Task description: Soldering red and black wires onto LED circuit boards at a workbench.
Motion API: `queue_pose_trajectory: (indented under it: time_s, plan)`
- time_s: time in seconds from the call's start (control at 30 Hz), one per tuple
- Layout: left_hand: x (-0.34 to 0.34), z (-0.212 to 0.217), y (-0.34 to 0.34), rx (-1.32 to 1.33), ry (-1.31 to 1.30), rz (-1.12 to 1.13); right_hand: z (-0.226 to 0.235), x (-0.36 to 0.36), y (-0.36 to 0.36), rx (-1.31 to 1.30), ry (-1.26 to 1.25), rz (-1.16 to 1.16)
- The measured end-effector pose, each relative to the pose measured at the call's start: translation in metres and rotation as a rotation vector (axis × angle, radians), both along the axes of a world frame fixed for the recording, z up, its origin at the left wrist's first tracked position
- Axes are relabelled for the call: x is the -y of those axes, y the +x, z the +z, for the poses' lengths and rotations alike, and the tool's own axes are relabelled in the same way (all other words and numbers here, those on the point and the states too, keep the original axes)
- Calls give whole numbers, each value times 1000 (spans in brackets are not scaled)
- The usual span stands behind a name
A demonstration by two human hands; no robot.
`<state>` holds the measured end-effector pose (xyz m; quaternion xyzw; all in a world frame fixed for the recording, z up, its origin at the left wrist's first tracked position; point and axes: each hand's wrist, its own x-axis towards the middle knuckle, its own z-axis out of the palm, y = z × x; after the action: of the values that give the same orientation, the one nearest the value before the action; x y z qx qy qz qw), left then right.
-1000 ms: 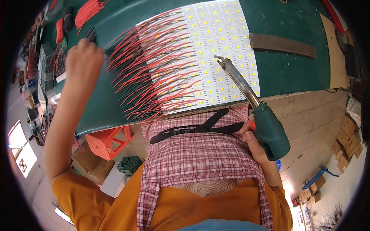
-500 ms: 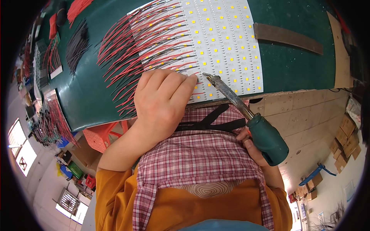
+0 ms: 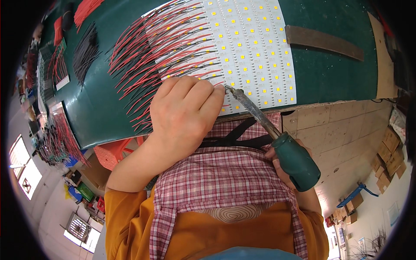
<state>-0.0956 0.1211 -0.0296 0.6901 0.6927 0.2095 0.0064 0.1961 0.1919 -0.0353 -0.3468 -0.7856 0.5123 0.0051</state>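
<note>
In the head view, the right hand (image 3: pixel 282 168) grips the soldering iron (image 3: pixel 282 145) by its handle, presumably avoiding hot metal. Beside its tip, over the near part of the white board (image 3: pixel 255 54) on the table (image 3: pixel 333 82), the left hand (image 3: pixel 184 110) is bunched narrow; whether it pinches a wire is hidden.

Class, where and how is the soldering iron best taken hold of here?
Probably by its thick green handle, from the lower right, as the right hand holds it: the handle points that way, while the bare metal shaft slopes up-left toward the left hand.
</note>
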Motion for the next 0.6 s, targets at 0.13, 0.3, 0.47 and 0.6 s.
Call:
queue_pose_trajectory:
  time_s: [0.13, 0.3, 0.47, 0.6]
  plan:
    - [-1, 1, 0, -21, -30, -8, 0, -3, -4, -30, 165, 94]
    - [-2, 0, -1, -32, -28, -7, 11, -6, -4, 6, -23, 74]
    - [-4, 0, -2, -34, -35, -2, 7, 0, -4, -22, 5, 97]
    - [-4, -1, -5, -47, -75, 7, -4, 11, -6, -24, -58, -160]
